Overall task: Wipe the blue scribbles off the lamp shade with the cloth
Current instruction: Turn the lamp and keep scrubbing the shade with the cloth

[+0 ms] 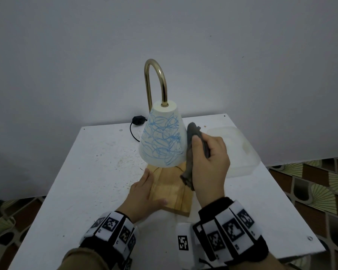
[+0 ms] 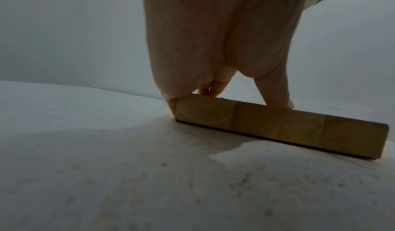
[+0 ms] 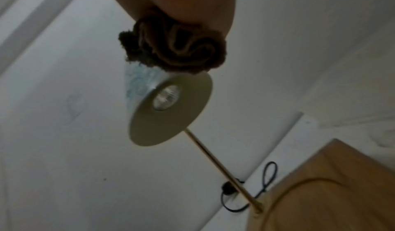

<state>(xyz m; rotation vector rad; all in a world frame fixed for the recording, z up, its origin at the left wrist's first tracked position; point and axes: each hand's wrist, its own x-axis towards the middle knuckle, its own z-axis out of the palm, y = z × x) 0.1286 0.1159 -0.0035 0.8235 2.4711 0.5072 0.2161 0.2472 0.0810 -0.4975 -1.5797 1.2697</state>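
A white cone lamp shade covered in blue scribbles hangs from a curved brass arm over a wooden base. My right hand grips a bunched dark grey cloth against the shade's right side. From the right wrist view the cloth sits at the upper edge of the shade, whose bulb faces the camera. My left hand lies flat on the base's left edge, fingers straight; its fingertips press the top of the wooden base.
The lamp stands on a white speckled table against a plain wall. A translucent plastic container sits at the right behind my right hand. A black cord and plug lie behind the shade. Patterned floor shows beyond the table edges.
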